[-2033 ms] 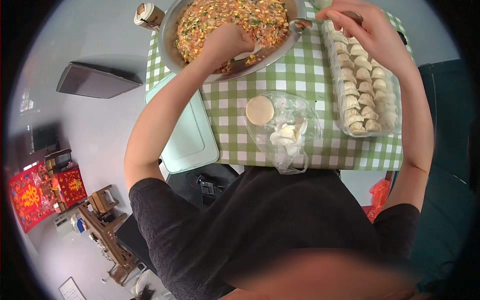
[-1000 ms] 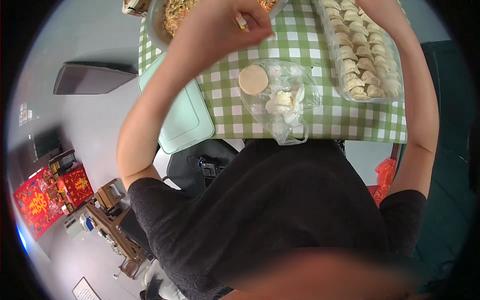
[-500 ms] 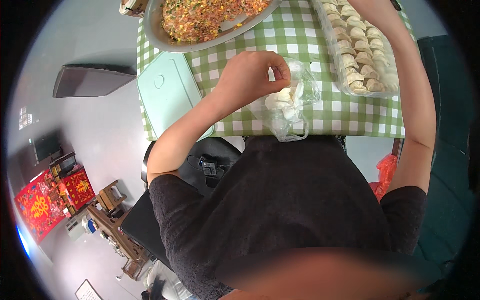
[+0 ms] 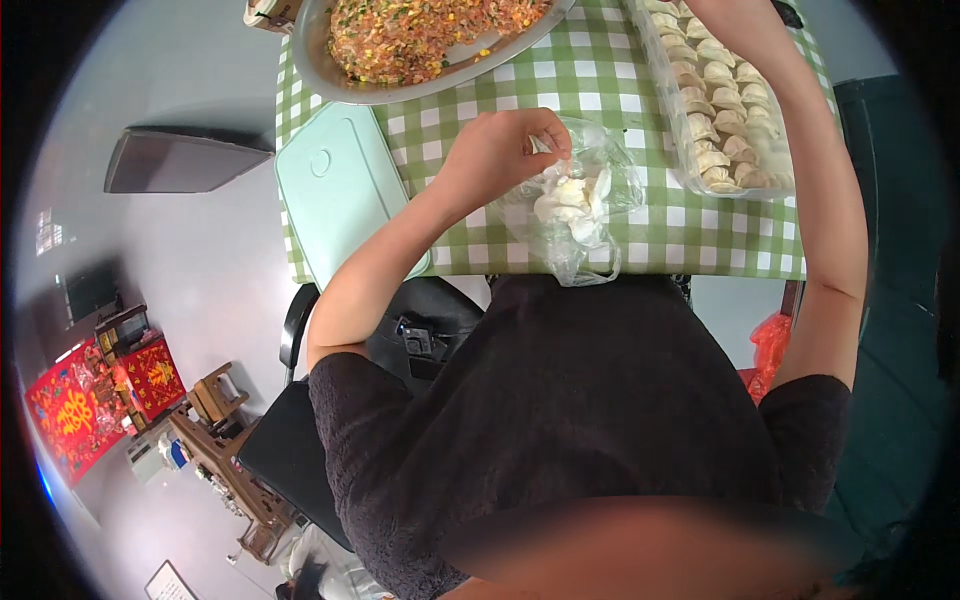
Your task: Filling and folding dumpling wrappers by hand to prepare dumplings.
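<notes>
On the table in front of me lies a clear plastic bag (image 4: 622,180), spread open around a crumpled heap of soft white dough wrappers (image 4: 575,208). My left hand (image 4: 505,155) hangs over the bag's far left side. Its thumb and fingertips are pinched together; what sits between them is too small to name. My right hand (image 4: 738,22) is at the top edge, above a clear plastic tray (image 4: 684,150) of filled dumplings (image 4: 728,122) set in rows. The picture's edge cuts off its fingers, so its grip is hidden.
A large metal bowl (image 4: 400,97) of chopped filling (image 4: 400,40) stands at the far left. Nearer lies a pale green lid (image 4: 340,190). A green-checked cloth (image 4: 480,245) covers the table. Left of me is a black chair (image 4: 300,440) with a small dark device (image 4: 418,338).
My left hand has shifted slightly left, uncovering more of the white wrappers. My right hand has moved slightly left over the far end of the tray.
</notes>
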The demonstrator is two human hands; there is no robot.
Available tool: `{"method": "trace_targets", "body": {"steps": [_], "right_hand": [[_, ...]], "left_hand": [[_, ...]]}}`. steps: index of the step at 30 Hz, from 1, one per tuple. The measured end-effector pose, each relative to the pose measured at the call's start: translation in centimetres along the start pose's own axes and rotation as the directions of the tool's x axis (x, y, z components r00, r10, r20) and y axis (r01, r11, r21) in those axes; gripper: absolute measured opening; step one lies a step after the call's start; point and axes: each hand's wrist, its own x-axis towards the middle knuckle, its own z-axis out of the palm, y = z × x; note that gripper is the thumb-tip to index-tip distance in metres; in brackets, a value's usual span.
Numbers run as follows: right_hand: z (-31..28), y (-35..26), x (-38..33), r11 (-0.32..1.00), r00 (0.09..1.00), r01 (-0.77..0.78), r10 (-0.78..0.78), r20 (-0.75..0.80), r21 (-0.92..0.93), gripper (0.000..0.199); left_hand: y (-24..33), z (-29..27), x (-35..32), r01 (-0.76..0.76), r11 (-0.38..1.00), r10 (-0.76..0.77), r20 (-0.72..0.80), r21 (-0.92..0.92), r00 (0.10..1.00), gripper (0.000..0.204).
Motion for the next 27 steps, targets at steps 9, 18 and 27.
{"method": "trace_targets", "body": {"steps": [9,18,27], "right_hand": [[1.3,-1.0,1.1,0.994,0.999,0.029,-0.032,0.030,0.107,0.030],[2.1,-1.5,1.3,0.992,0.999,0.034,-0.038,0.026,0.124,0.028],[2.5,-1.2,1.8,0.994,0.999,0.012,-0.016,0.034,0.110,0.026]], "left_hand": [[-0.8,0.8,0.6,-0.061,0.995,0.057,-0.046,-0.084,0.997,0.014],[-1.4,-0.6,0.4,-0.110,0.993,0.106,-0.130,-0.029,0.986,0.024],[-5.3,-1.1,-2.3,0.128,0.970,-0.078,-0.233,0.208,0.969,0.015]]}}
